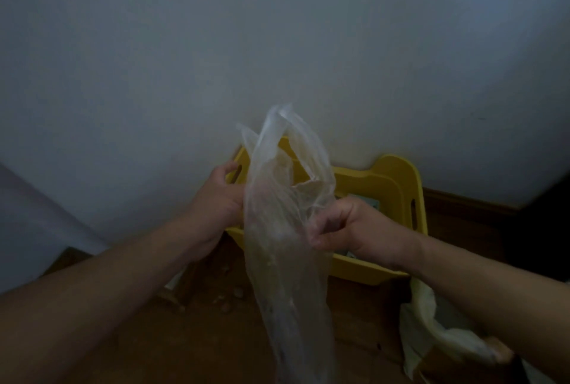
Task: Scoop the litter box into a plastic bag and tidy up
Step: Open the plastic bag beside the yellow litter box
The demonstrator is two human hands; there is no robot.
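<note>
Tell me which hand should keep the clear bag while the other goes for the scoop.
Probably the left hand: it grips the clear plastic bag near its mouth. The right hand pinches only its edge, so it frees more easily. No scoop is visible near the yellow litter box.

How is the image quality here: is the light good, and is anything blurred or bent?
Head view: the light is dim and the wall looks grey-blue; the clear thin plastic bag held by both hands is soft with blur; the yellow plastic litter box keeps its colour; the wide lens bends the edges, and the right corner is dark.
</note>
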